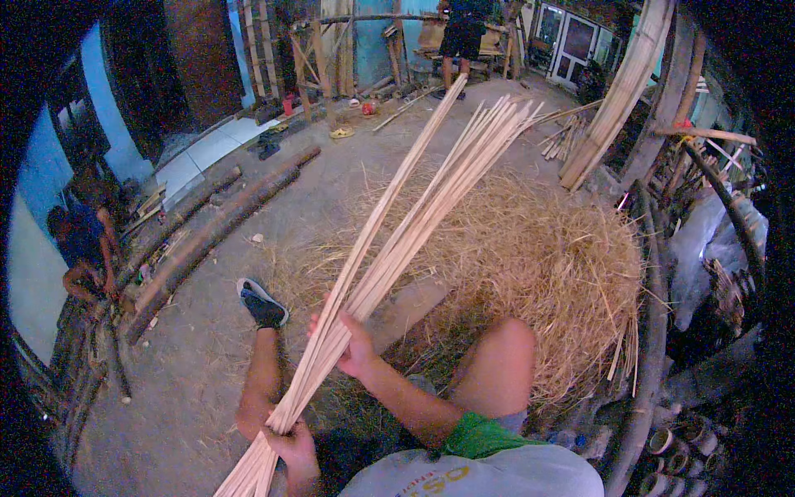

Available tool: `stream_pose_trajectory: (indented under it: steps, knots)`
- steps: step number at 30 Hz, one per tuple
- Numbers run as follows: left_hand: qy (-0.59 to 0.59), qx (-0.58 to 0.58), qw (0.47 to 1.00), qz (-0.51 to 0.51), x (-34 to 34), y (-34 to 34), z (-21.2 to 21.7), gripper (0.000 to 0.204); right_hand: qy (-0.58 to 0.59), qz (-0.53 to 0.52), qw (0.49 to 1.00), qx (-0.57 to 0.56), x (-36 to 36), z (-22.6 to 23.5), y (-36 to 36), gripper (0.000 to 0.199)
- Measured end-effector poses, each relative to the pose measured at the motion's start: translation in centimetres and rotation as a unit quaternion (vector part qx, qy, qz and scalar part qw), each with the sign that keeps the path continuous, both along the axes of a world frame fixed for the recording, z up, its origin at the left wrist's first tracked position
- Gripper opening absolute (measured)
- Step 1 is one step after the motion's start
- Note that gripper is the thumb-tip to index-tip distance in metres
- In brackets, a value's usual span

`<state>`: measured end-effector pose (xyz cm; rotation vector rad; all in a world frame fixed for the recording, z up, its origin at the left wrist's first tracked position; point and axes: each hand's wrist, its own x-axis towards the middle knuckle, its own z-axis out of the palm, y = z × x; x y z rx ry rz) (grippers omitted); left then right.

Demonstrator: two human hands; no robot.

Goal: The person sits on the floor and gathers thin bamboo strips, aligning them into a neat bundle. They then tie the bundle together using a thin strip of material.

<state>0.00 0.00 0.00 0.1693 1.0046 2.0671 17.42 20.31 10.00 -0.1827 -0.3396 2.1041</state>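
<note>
Nearest: grey shirt with yellow and darker printed lettering across it, then the left hand clamped around the lower part of a bundle of long, thin pale strips. Right hand is closed on the same strips higher up, bundle running diagonally from the bottom edge up and right, splitting above that hand into a thin left group and a thicker right one. Beyond: dark shoe, big straw pile, long log on the ground at left, standing person in dark shorts at back.
</note>
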Motion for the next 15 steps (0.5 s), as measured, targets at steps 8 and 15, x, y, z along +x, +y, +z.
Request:
stream_pose_trajectory:
  steps: [8,15]
  knots:
    - [-0.090,0.015,0.876,-0.473,6.1,-3.8,14.5,0.066,-0.070,-0.051,0.989,-0.117,1.8,1.2,0.8,0.031]
    - [0.720,-0.263,0.542,-0.343,1.5,1.5,14.9,0.075,-0.053,-0.006,0.998,0.034,2.9,1.8,-1.1,0.053]
